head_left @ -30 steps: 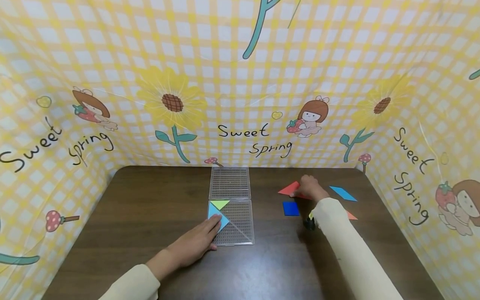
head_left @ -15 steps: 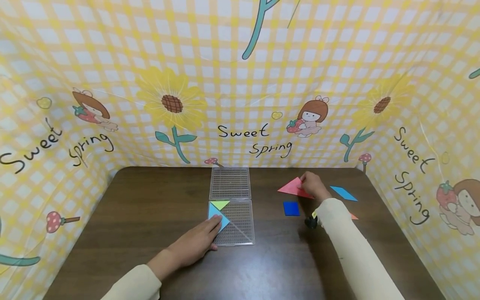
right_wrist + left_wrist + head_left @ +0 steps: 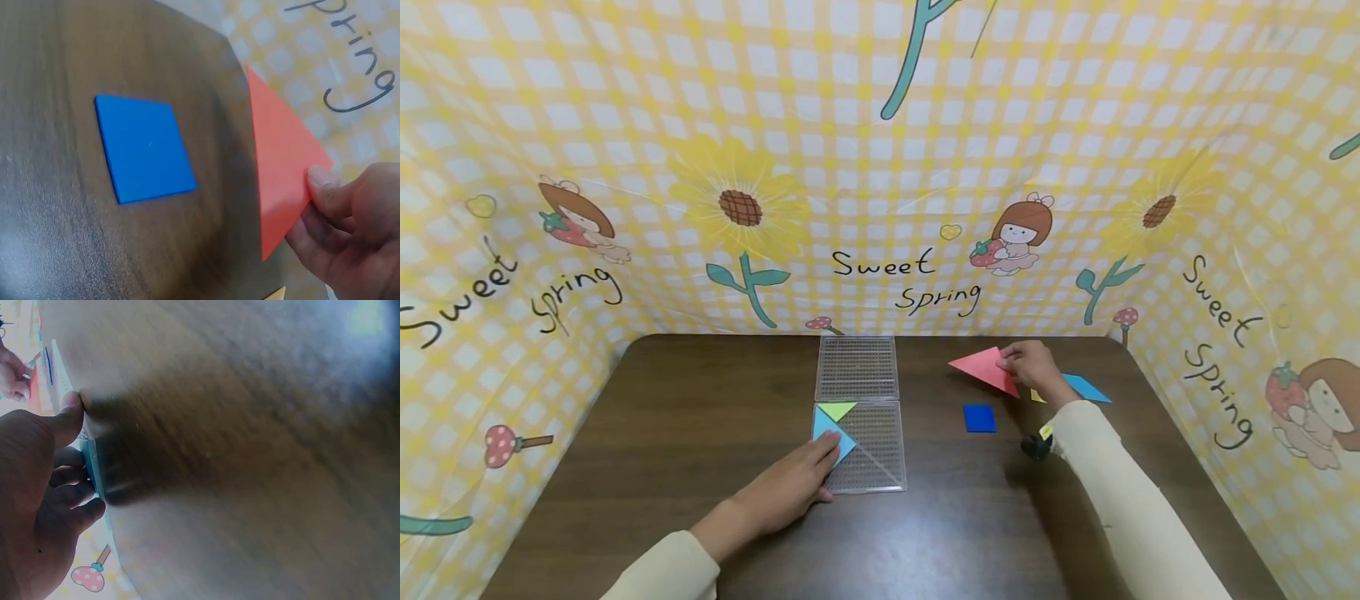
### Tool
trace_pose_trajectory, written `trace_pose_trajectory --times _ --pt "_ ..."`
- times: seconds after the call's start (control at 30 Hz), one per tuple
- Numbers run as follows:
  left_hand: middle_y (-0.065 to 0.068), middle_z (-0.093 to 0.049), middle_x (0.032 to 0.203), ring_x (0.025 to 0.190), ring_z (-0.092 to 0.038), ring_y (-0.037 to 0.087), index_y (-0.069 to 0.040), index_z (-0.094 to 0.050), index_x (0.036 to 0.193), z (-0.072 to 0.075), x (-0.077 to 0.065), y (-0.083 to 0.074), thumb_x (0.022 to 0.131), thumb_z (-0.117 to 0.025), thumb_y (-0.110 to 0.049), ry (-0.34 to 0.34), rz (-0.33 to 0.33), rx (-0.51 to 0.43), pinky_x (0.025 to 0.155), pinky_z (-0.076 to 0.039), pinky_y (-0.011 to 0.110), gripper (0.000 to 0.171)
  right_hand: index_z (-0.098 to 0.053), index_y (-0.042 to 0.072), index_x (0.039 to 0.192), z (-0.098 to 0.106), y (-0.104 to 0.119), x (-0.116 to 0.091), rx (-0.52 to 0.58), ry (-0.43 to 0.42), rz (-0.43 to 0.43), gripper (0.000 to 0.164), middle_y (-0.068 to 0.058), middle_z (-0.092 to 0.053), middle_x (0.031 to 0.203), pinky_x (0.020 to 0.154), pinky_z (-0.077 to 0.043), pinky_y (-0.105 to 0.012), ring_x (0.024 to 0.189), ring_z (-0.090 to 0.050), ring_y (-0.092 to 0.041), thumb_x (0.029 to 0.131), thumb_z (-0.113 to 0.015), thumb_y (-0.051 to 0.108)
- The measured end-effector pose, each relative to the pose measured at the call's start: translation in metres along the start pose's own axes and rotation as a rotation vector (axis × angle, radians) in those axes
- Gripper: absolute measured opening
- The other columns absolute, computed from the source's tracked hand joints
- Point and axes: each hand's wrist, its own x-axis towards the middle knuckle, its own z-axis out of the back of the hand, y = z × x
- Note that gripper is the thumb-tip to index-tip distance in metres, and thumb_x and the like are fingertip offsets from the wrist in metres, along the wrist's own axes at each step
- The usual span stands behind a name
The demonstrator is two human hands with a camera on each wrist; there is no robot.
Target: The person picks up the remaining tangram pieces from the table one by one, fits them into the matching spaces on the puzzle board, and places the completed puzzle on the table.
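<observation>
The person wears a cream fabric left sleeve (image 3: 666,571) and a matching cream fabric right sleeve (image 3: 1138,508); beside the right sleeve's cuff are a small black rounded device (image 3: 1036,447) and a yellow tag (image 3: 1046,431).

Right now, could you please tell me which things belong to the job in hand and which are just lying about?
Likely in the job:
red triangle, in the right hand
light blue triangle, partly under the left hand
light green triangle
clear gridded case

Lying about, perhaps for later:
dark blue square
light blue piece
yellow piece, partly hidden
</observation>
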Motion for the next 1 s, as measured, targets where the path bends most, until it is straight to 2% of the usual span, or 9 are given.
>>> trace_pose_trajectory --times 0.27,0.37,0.5,0.8,1.0 --pt "0.022 -0.032 0.153 0.14 -0.034 0.035 0.007 -0.042 0.141 -0.002 -0.001 0.001 0.098 -0.053 -0.037 0.006 0.002 -0.014 0.11 -0.036 0.044 0.062 -0.067 -0.002 0.113 0.001 0.01 -0.005 0.086 -0.046 -0.015 0.028 -0.02 -0.067 0.108 0.076 -0.058 -0.034 0.084 -0.065 -0.023 0.092 -0.066 0.015" --pt "0.023 -0.034 0.151 0.138 -0.037 0.036 0.008 -0.043 0.139 -0.003 -0.002 0.0 0.097 -0.056 -0.036 -0.014 -0.012 -0.01 0.108 -0.038 0.044 0.063 -0.067 -0.002 0.113 -0.001 0.017 -0.009 0.083 -0.04 -0.025 0.028 -0.02 -0.067 0.108 0.075 -0.058 -0.033 0.083 -0.064 -0.022 0.091 -0.067 0.016" --pt "0.023 -0.036 0.15 0.137 -0.04 0.036 0.007 -0.045 0.138 -0.001 -0.003 0.001 0.095 -0.059 -0.036 -0.032 -0.009 -0.005 0.106 -0.04 0.044 0.063 -0.067 -0.002 0.112 -0.004 0.027 -0.012 0.074 -0.048 0.01 0.027 -0.021 -0.068 0.106 0.073 -0.058 -0.032 0.079 -0.062 -0.02 0.091 -0.067 0.016" --pt "0.02 -0.031 0.154 0.14 -0.035 0.034 0.005 -0.042 0.142 0.005 -0.004 0.003 0.096 -0.056 -0.038 0.04 0.011 -0.037 0.107 -0.039 0.044 0.064 -0.068 -0.001 0.109 -0.008 0.046 -0.022 0.088 -0.024 -0.001 0.024 -0.016 -0.068 0.098 0.075 -0.057 -0.037 0.074 -0.061 -0.019 0.091 -0.067 0.014" --pt "0.02 -0.032 0.154 0.14 -0.035 0.034 0.005 -0.042 0.142 0.004 0.0 0.001 0.096 -0.057 -0.037 0.037 0.022 -0.052 0.107 -0.04 0.044 0.064 -0.07 0.0 0.107 -0.011 0.052 -0.029 0.057 -0.02 0.036 0.022 -0.018 -0.068 0.1 0.074 -0.057 -0.038 0.073 -0.059 -0.02 0.089 -0.068 0.014"
